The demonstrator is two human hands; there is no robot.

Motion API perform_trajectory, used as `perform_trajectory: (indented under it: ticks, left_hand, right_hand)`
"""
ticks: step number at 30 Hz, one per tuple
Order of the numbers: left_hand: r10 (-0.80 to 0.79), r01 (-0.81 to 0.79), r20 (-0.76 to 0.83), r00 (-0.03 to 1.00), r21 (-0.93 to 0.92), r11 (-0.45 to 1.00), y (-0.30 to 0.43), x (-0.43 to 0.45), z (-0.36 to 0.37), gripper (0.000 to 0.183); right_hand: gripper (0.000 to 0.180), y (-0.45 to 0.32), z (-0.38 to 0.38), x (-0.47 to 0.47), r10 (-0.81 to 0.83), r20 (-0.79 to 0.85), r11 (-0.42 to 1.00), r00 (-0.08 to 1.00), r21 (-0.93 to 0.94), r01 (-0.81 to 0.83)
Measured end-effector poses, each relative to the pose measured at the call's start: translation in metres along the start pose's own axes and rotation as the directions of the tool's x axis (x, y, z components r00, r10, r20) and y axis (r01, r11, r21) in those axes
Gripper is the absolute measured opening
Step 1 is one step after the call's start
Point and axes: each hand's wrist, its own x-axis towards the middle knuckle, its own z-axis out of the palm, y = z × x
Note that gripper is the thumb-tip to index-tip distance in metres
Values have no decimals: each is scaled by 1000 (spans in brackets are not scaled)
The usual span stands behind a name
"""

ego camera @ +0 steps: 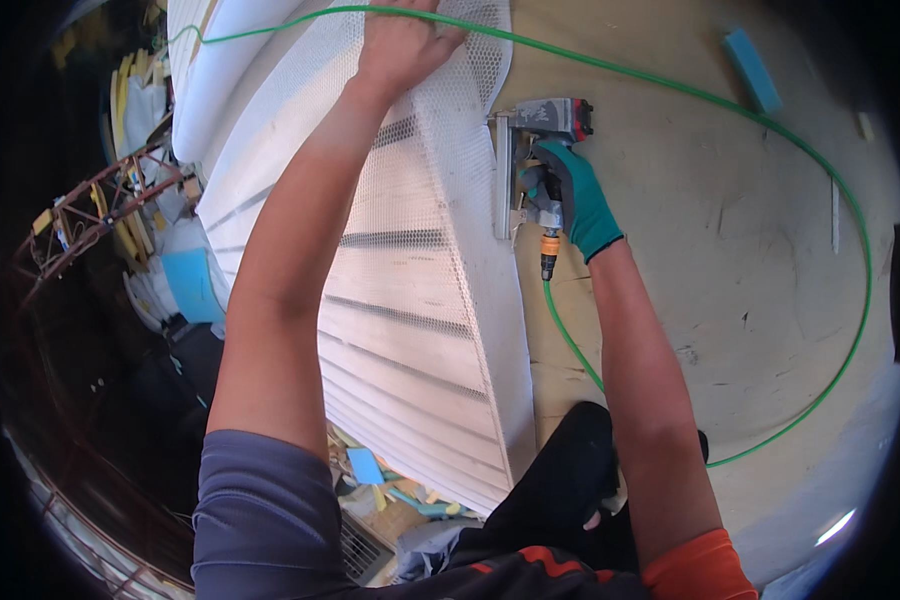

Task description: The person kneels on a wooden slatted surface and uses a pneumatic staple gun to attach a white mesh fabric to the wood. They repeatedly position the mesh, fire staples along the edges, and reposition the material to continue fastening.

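Note:
My right hand (pixel 577 195), in a green and grey work glove, grips a pneumatic staple gun (pixel 551 118) by its handle. The tool's nose touches or nearly touches the edge of a white perforated mesh sheet (pixel 420 180). A green air hose (pixel 570 337) joins the handle at an orange and black coupling (pixel 549 246). My bare left hand (pixel 405 45) lies on the mesh at the top, fingers partly out of frame. Under the mesh, a slatted wooden frame (pixel 397 277) shows through. Whether the left fingers pinch the mesh cannot be seen.
The hose arcs across the top and right over a worn tan floor (pixel 757 247). A blue foam block (pixel 752 70) lies at upper right. White rolled material (pixel 232 90) stands at upper left. Foam scraps (pixel 420 502) lie below the frame, and a red metal truss (pixel 97 202) is at left.

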Motion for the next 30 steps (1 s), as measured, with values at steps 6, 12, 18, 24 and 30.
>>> perform_trajectory:
  ticks: [6,12,18,24,30]
  left_hand:
    - [-106,96,-191,976,-63,993,-1,2,8,39]
    - [-194,163,-331,923,-120,979,-9,10,13,44]
    - [-244,176,-330,912,-222,959,-16,1,17,55]
    - [-314,210,-282,906,-345,915,-10,-13,18,67]
    - [-404,329,-315,859,-265,906,-7,2,18,75]
  right_hand:
    - [27,-5,5,-4,48,-15,997,999,54,-47]
    - [22,1,-3,7,56,-39,998,998,33,-54]
    - [20,-3,0,-1,184,-118,975,976,148,-166]
    - [21,-48,-23,-14,-65,-49,882,997,-469,35]
    - [19,-122,-7,14,-27,-176,973,984,-232,-15]
